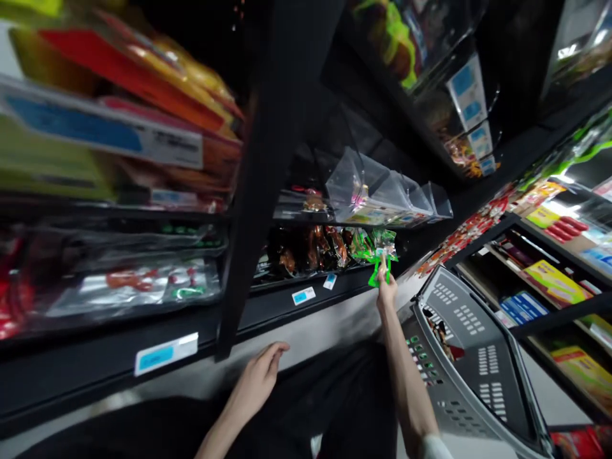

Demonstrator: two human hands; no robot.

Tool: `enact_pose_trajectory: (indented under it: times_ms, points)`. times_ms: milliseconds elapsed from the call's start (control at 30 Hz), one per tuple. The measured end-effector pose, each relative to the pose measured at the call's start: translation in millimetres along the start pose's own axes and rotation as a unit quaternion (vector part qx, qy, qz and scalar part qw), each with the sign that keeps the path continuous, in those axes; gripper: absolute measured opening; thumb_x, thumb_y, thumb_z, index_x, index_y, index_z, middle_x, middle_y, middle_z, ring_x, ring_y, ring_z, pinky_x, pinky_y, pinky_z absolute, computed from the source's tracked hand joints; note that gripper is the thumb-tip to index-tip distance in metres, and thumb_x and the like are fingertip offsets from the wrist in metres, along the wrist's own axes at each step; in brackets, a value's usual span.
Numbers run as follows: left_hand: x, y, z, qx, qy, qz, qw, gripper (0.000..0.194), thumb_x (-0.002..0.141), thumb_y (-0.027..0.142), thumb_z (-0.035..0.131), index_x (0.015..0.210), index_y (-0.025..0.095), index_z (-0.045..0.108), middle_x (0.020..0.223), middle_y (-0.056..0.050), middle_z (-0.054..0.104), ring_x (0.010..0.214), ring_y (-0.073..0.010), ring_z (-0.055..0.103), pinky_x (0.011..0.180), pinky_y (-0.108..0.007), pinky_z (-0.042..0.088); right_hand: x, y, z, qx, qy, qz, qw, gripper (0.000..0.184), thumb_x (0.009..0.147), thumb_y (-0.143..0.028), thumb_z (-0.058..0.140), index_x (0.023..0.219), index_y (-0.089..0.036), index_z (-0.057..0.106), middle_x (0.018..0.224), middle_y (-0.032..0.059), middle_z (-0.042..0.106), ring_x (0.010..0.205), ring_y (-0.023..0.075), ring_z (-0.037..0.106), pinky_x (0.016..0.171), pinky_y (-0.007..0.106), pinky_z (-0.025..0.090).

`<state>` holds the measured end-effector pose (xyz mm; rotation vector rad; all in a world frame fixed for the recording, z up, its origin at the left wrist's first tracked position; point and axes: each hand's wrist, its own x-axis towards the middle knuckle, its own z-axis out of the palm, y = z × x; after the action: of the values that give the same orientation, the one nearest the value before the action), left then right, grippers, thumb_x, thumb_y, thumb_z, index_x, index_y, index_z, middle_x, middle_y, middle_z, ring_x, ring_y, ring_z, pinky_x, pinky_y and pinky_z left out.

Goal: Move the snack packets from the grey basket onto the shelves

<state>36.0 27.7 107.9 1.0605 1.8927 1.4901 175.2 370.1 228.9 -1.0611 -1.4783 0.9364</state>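
The fingers of the right hand [386, 292] are closed on a green packet [385, 241], seemingly pinching its lower end, at the front of the low shelf. The packet is at the far end of a row, right beside other green packets [361, 245], so whether it is fully clear of them cannot be told. The left hand [261, 376] holds nothing; its fingers are loosely bent, near the pale base below the shelf edge [272, 297] and touching no goods.

Further along the row lie dark packets [313, 247], with clear plastic bins [392, 199] above them. To the right of the right forearm stands a grey basket [461, 392]. Some goods [444, 335] lie inside it, too hidden to identify, so part of the gathering looks done. The held packet is outside the basket, not yet placed; how many more are wanted does not show.
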Motion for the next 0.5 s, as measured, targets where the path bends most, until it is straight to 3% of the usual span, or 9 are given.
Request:
enact_pose_trajectory:
  times_ms: [100, 167, 300, 400, 500]
  points:
    - [-1, -3, -1.7, 0.020, -0.006, 0.008, 1.000, 0.028, 0.089, 0.038, 0.044, 0.095, 0.027, 0.069, 0.102, -0.007, 0.079, 0.097, -0.0282, 0.075, 0.088, -0.041, 0.059, 34, -6, 21, -0.005, -0.006, 0.000, 1.000, 0.065, 0.071, -0.051, 0.069, 0.121, -0.012, 0.056, 0.119, 0.0155, 0.066, 0.106, 0.0227, 0.062, 0.090, 0.035, 0.052]
    - [-1, -8, -2.6, 0.037, -0.010, 0.013, 0.999, 0.028, 0.086, 0.041, 0.047, 0.096, 0.027, 0.069, 0.103, -0.007, 0.079, 0.097, -0.0293, 0.076, 0.087, -0.043, 0.060, 32, -2, 19, -0.025, 0.005, 0.004, 1.000, 0.063, 0.076, -0.046, 0.067, 0.127, -0.013, 0.052, 0.130, 0.0178, 0.061, 0.114, 0.0242, 0.059, 0.097, 0.038, 0.049]
    - [0, -24, -4.5, 0.062, -0.016, 0.011, 0.998, 0.029, 0.083, 0.046, 0.052, 0.097, 0.027, 0.070, 0.102, -0.006, 0.080, 0.096, -0.0304, 0.076, 0.087, -0.042, 0.060, -29, 25, -12, -0.084, 0.008, 0.007, 0.996, 0.050, 0.080, -0.036, 0.065, 0.125, -0.016, 0.056, 0.133, 0.0163, 0.058, 0.116, 0.0262, 0.057, 0.108, 0.045, 0.042]
    - [2, -37, -4.4, 0.086, -0.025, 0.001, 0.996, 0.030, 0.082, 0.049, 0.053, 0.096, 0.029, 0.070, 0.102, -0.005, 0.080, 0.098, -0.0310, 0.076, 0.087, -0.042, 0.060, -85, 43, -37, -0.177, -0.104, -0.009, 0.979, 0.053, 0.078, -0.026, 0.068, 0.128, -0.018, 0.054, 0.132, 0.0158, 0.058, 0.117, 0.0274, 0.057, 0.108, 0.046, 0.042]
    - [3, -49, -2.6, 0.116, -0.034, 0.001, 0.993, 0.027, 0.079, 0.049, 0.055, 0.093, 0.031, 0.070, 0.100, -0.002, 0.080, 0.095, -0.0310, 0.076, 0.087, -0.042, 0.060, -114, 47, -46, -0.226, -0.233, -0.027, 0.945, 0.052, 0.082, -0.024, 0.068, 0.131, -0.018, 0.052, 0.128, 0.0140, 0.061, 0.116, 0.0262, 0.059, 0.106, 0.044, 0.046]
